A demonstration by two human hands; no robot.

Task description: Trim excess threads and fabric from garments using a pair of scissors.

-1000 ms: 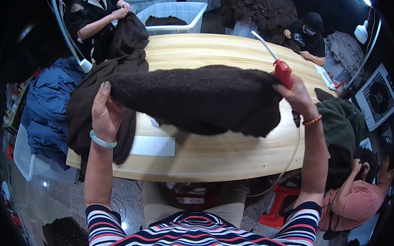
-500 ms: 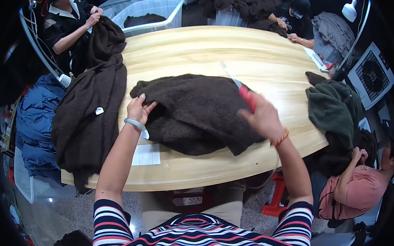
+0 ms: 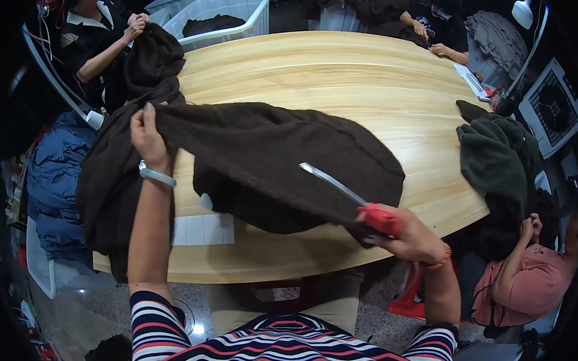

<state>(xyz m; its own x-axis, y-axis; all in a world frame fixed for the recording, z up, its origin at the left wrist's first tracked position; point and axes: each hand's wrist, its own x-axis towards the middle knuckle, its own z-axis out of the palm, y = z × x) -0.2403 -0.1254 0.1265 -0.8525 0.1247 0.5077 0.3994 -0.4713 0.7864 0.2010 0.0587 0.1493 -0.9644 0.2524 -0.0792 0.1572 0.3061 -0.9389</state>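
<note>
Your left hand (image 3: 150, 139) pinches the brown cloth (image 3: 284, 147), over the table (image 3: 321, 64), at its ten-o'clock corner; your right hand (image 3: 418, 238) clasps a red-handled tool (image 3: 381, 219) at four. Likely soft, limp: hold edges.

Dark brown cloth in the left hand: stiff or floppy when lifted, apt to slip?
Likely floppy: the dark brown cloth hangs in loose folds from the left hand pinching it. Probably not very slippery, as its surface looks matte and slightly fuzzy.
</note>
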